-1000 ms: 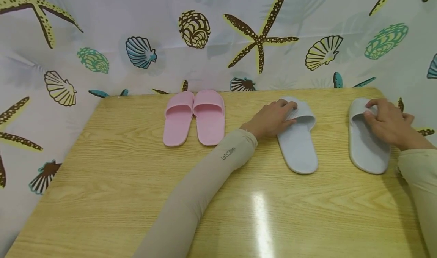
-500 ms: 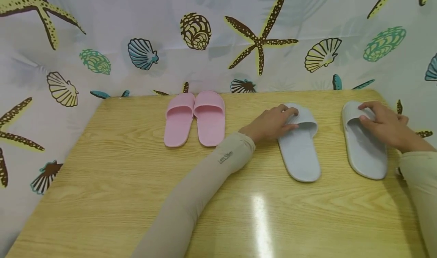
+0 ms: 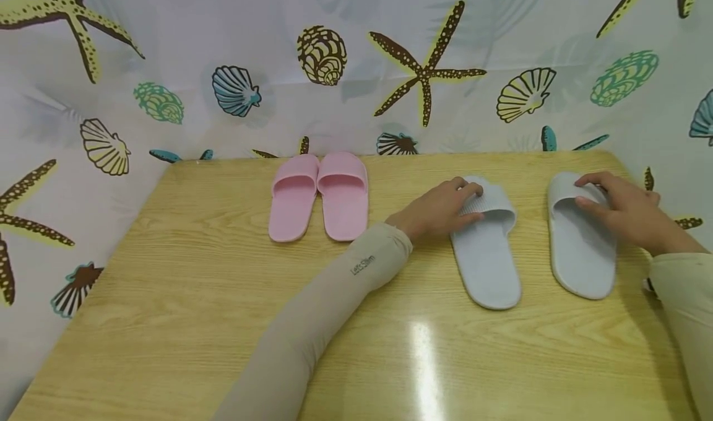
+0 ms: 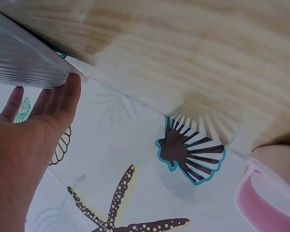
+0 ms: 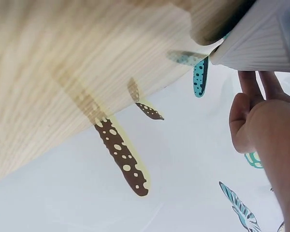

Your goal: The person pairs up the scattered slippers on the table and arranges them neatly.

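Wood tbl: L hand & R hand grip white slippers palm-down.

Pink slippers on a wood-grain table, seashell-patterned cloth behind.

Head view high, facing forward and down, wrist views close, all sharing table and backdrop
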Demonstrator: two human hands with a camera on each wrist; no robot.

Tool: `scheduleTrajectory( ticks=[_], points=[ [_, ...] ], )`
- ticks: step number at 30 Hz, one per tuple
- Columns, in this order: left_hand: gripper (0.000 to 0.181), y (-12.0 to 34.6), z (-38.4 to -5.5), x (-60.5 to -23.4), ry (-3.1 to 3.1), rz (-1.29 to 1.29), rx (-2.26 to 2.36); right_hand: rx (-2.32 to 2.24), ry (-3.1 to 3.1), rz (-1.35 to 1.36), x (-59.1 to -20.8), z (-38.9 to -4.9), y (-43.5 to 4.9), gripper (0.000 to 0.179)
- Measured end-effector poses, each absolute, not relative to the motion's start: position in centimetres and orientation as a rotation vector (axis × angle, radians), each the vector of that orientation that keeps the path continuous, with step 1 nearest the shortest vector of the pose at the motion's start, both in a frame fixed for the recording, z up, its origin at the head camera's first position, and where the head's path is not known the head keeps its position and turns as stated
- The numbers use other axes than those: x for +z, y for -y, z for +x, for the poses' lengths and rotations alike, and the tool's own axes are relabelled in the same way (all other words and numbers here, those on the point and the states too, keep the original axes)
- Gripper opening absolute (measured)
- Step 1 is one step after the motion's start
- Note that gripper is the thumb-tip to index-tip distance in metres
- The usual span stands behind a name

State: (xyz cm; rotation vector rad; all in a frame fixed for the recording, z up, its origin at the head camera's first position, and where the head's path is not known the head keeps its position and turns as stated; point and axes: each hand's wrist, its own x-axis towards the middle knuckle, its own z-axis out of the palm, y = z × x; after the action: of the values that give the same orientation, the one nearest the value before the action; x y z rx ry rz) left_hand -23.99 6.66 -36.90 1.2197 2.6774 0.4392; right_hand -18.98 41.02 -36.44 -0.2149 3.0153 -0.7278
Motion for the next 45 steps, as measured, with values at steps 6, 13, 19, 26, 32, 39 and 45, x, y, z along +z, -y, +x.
scheduleTrajectory(
  ticks=[6,13,19,26,32,39,45],
  points=[
    [0.049,-6.0,-23.5,-36.5,-2.695,1.239,0.442,-0.717,-3.045,-0.239,-36.3,-18.9,-40.1,0.046],
    [0.051,-5.0,-23.0,-36.6,-2.687,1.266,0.43,-0.748,-3.027,-0.275,-36.1,-18.2,-39.0,0.046],
    [0.051,-3.9,-22.3,-36.6,-2.684,1.272,0.437,-0.837,-3.052,-0.411,-36.6,-17.8,-38.6,0.038],
    [0.051,-2.8,-21.6,-36.6,-2.674,1.277,0.439,-0.847,-3.021,-0.437,-36.5,-17.8,-37.6,0.038],
    [0.051,-2.3,-21.4,-36.9,-2.67,1.273,0.44,-0.853,-3.01,-0.489,-36.2,-17.8,-36.6,0.037],
    [0.051,-2.2,-21.1,-37.0,-2.656,1.301,0.435,-0.856,-2.976,-0.474,-36.1,-18.0,-35.7,0.039],
    [0.05,-1.5,-20.8,-37.0,-2.654,1.301,0.455,-0.894,-2.956,-0.494,-36.2,-18.1,-34.9,0.038]
  ],
)
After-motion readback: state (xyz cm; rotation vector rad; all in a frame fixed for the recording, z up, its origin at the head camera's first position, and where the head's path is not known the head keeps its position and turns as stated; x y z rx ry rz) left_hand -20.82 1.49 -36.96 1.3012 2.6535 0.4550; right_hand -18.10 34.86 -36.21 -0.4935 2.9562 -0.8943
